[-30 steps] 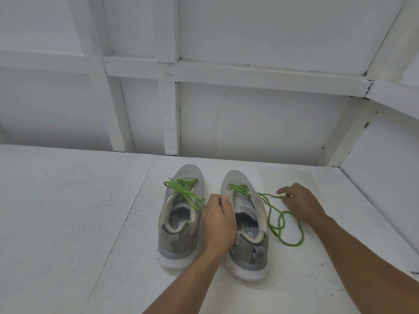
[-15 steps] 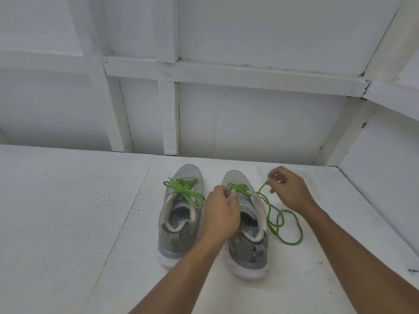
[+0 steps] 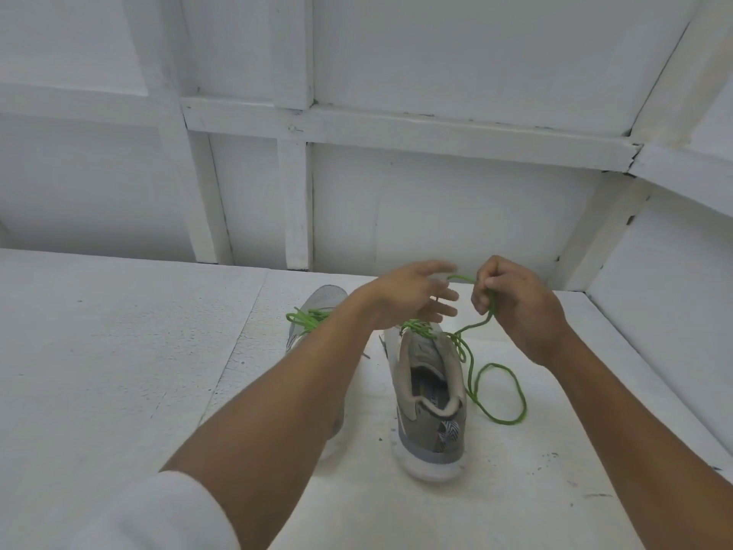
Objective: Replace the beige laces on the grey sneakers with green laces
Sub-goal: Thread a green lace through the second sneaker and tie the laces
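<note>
1. Nearest the camera, a white sleeve [image 3: 158, 514] covers the left upper arm. Both bare forearms reach out over the white tabletop [image 3: 99, 371].
2. The right sneaker [image 3: 432, 394] stands upright on the tabletop with its heel toward the person. That probably keeps the eyelets facing away and easy to reach from above.
3. Just beside it on the right, the slack of the loose green lace [image 3: 503, 421] lies in a loop on the tabletop, apparently paid out so the end can be worked freely.
4. The left sneaker [image 3: 327, 297] stands just beside the right one, mostly hidden by the left forearm. Green lacing [image 3: 307, 316] already crosses its front, so it looks finished.
5. Farther on, the hands hover a little apart above the front of the right sneaker.
   - The right hand [image 3: 519, 311] pinches the loose green lace between thumb and fingers, and the strand rises to it from the right sneaker's eyelets.
   - The left hand [image 3: 408, 299] is spread and holds nothing. Its fingers point toward the pinched strand, likely to take it for tying or threading.
6. No beige lace is visible.
7. Behind everything stands a white panelled wall [image 3: 436, 216].
</note>
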Motion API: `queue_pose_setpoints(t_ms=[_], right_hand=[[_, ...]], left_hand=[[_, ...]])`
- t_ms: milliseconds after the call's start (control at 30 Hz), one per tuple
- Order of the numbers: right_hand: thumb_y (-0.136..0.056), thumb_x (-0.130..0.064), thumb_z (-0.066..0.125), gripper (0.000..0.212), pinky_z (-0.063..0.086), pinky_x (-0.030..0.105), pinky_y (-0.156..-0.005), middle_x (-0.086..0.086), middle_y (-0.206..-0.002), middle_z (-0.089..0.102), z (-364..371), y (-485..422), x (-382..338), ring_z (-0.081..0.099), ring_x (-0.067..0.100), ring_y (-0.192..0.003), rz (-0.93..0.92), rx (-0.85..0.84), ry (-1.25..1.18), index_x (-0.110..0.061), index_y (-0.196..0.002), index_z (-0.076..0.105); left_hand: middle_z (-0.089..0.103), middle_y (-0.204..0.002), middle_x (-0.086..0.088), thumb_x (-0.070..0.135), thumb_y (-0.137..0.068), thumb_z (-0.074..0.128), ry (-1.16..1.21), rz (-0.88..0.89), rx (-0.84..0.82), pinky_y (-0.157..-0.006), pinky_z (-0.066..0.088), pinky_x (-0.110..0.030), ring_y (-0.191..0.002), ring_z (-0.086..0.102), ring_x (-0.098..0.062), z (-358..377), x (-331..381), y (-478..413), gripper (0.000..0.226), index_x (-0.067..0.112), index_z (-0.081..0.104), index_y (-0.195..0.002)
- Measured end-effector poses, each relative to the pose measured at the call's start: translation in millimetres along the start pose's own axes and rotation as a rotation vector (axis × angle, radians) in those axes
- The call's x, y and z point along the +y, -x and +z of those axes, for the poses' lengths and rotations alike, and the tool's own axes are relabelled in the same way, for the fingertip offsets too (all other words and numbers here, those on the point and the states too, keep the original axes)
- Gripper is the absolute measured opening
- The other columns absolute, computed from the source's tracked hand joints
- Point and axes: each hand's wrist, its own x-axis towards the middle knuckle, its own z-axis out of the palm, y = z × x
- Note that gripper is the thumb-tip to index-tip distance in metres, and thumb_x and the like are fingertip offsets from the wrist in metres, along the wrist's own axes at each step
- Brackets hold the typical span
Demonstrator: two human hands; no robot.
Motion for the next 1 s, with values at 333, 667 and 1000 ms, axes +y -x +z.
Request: queue_pose_setpoints(t_ms=[333,667,1000], right_hand=[[-0.088,-0.003,0.041,0.025,0.033,0.032,-0.061,0.006,-0.06,0.045,-23,3,2,0.041,0.018,-0.06,-0.008,0.087,0.221,-0.01,-0.067,0.05],[-0.095,-0.028,0.056,0.029,0.043,0.033,-0.092,-0.003,-0.12,0.054,-13,-1,7,0.056,0.015,-0.106,0.02,-0.012,0.891,-0.033,-0.124,0.054],[-0.093,-0.034,0.06,0.016,0.035,0.047,-0.102,-0.017,-0.108,0.059,15,-13,12,0.042,0.011,-0.118,-0.181,-0.04,0.963,-0.031,-0.106,0.067]], left_hand=[[0.068,-0.093,0.002,0.009,-0.098,0.051,-0.512,0.015,0.095,-0.053,0.043,-0.019,-0.06,0.056,-0.01,-27,2,16,0.02,0.009,0.069,-0.107],[0.074,-0.09,0.006,0.007,-0.09,0.052,-0.698,0.12,0.27,-0.055,0.044,-0.022,-0.055,0.062,-0.008,-23,12,18,0.019,0.018,0.051,-0.106],[0.07,-0.096,0.001,0.011,-0.089,0.062,-0.86,0.149,0.275,-0.066,0.047,-0.028,-0.065,0.053,-0.002,-20,16,15,0.028,0.017,0.049,-0.113]])
